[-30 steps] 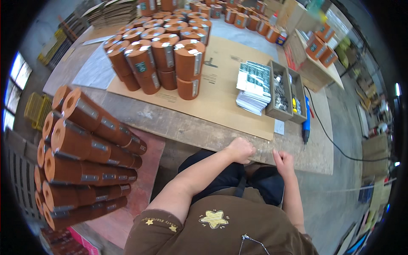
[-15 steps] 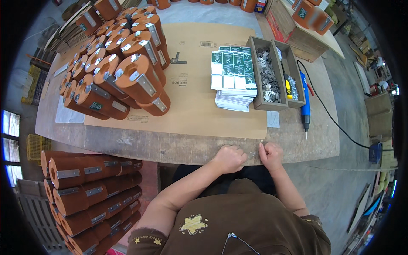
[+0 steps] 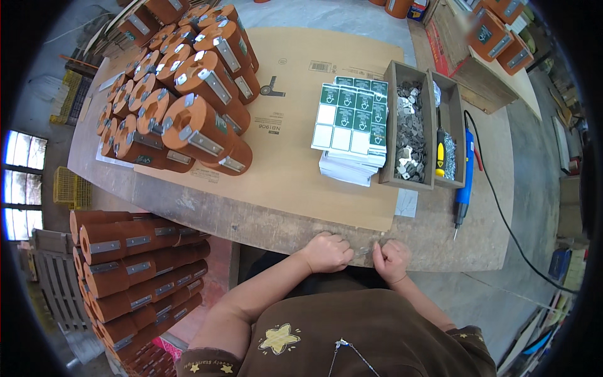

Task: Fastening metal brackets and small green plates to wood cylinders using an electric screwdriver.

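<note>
My left hand (image 3: 328,252) rests as a loose fist on the front edge of the wooden table (image 3: 264,229). Beside it, a small gap to the right, my right hand (image 3: 391,259) is also closed, thumb up, against the same edge. Nothing shows in either hand. Ahead of them lies a flat sheet of cardboard (image 3: 295,188). On it stands a stack of green and white label sheets (image 3: 348,119). To the left, many orange-brown hollow cylinders (image 3: 198,125) with metal strips are piled up.
Right of the labels is a two-part wooden box (image 3: 411,182) holding small metal plates (image 3: 411,125), screws and a yellow-handled screwdriver (image 3: 441,154). A blue electric screwdriver (image 3: 465,182) with a black cable (image 3: 496,195) lies beside it. More cylinders (image 3: 147,251) are stacked at lower left.
The view has tilted and shifted, so the table appears turned a little clockwise. Both hands stay closed at the table edge.
</note>
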`<state>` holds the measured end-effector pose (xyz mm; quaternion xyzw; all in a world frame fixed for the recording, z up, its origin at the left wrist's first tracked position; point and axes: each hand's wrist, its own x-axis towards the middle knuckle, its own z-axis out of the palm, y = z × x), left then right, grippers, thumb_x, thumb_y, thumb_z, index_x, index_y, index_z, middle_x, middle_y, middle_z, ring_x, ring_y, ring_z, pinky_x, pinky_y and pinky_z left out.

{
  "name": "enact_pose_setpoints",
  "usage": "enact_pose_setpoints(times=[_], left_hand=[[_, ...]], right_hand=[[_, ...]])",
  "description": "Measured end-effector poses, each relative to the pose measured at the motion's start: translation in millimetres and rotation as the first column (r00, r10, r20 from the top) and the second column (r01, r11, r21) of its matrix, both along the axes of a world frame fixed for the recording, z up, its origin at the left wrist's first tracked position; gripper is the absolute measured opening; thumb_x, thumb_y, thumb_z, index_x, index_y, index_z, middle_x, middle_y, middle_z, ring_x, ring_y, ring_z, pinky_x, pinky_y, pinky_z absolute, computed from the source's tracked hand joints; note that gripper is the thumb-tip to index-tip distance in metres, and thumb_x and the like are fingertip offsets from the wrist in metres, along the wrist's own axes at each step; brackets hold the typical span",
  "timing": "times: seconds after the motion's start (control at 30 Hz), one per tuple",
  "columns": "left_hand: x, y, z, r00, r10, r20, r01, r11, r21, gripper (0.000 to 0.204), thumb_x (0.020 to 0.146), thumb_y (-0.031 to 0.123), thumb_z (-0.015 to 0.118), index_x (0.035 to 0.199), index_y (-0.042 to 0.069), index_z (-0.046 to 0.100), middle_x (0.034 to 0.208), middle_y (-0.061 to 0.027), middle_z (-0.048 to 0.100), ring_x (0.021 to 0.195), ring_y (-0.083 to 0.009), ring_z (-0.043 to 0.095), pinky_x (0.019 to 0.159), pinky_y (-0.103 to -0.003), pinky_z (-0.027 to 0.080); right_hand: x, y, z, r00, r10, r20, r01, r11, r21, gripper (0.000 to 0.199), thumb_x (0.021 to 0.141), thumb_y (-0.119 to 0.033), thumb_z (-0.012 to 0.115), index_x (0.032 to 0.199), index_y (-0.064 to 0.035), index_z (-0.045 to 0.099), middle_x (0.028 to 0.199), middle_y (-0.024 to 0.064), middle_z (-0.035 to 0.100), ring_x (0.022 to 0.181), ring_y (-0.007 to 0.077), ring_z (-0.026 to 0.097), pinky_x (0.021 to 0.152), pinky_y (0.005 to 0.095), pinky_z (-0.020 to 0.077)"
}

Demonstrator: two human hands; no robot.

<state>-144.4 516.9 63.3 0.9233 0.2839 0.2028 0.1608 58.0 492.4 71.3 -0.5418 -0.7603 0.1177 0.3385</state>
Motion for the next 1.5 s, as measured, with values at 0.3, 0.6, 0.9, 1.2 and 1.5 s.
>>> enact_pose_setpoints(times=[0.3, 0.6, 0.9, 1.2, 1.5], left_hand=[[-5.8, 21.3, 39.6, 0.916, 0.136, 0.379, -0.151, 0.988, 0.011, 0.028, 0.067, 0.024, 0.071, 0.069, 0.007, 0.050, 0.063, -0.0061, 0.049, 0.058, -0.0235, 0.050, 0.053, -0.032, 0.041], [-13.6, 200.0, 24.8, 0.053, 0.933, 0.355, -0.742, 0.275, -0.611, 0.041, 0.066, 0.017, 0.071, 0.096, -0.003, 0.052, 0.089, -0.0132, 0.059, 0.085, -0.0219, 0.058, 0.070, -0.030, 0.045], [-0.8, 167.1, 87.4, 0.336, 0.881, 0.332, -0.322, 0.439, -0.839, 0.025, 0.075, 0.006, 0.064, 0.094, -0.005, 0.053, 0.086, -0.0102, 0.061, 0.075, -0.0148, 0.060, 0.065, -0.026, 0.048], [6.2, 55.6, 129.9, 0.264, 0.741, 0.618, 0.148, 0.602, -0.785, 0.043, 0.073, -0.006, 0.059, 0.111, -0.007, 0.037, 0.091, -0.0164, 0.061, 0.077, -0.0165, 0.062, 0.064, -0.026, 0.052], [-1.0, 25.0, 123.9, 0.365, 0.619, 0.696, -0.048, 0.759, -0.649, 0.066, 0.073, -0.010, 0.054, 0.130, -0.005, 0.020, 0.096, -0.0147, 0.058, 0.085, -0.0147, 0.058, 0.075, -0.026, 0.047]], right_hand=[[5.5, -4.0, -2.2, 0.996, -0.061, -0.069, 0.063, 0.998, 0.028, 0.033, 0.069, -0.008, 0.064, 0.048, -0.0066, 0.038, 0.049, 0.0091, 0.042, 0.044, 0.0266, 0.044, 0.041, 0.0349, 0.0334], [2.2, -11.5, -5.9, 0.997, -0.061, -0.056, 0.064, 0.996, 0.067, 0.032, 0.071, -0.012, 0.064, 0.050, -0.0069, 0.041, 0.050, 0.0099, 0.044, 0.045, 0.0278, 0.046, 0.042, 0.0359, 0.0355], [7.8, -16.8, -5.4, 0.988, -0.107, -0.115, 0.111, 0.993, 0.027, 0.028, 0.070, -0.010, 0.064, 0.053, -0.0058, 0.042, 0.053, 0.0095, 0.047, 0.050, 0.0267, 0.048, 0.047, 0.0345, 0.0375], [-36.4, 62.5, 138.4, 0.963, 0.245, -0.112, -0.149, 0.831, 0.536, 0.023, 0.067, -0.004, 0.064, 0.088, -0.0052, 0.055, 0.089, 0.0082, 0.056, 0.082, 0.0293, 0.051, 0.073, 0.0374, 0.0402], [-55.2, 55.9, 123.9, 0.976, 0.198, 0.093, -0.219, 0.878, 0.426, 0.020, 0.070, -0.008, 0.065, 0.090, -0.0071, 0.059, 0.089, 0.0044, 0.062, 0.085, 0.0213, 0.059, 0.087, 0.0417, 0.0395]])
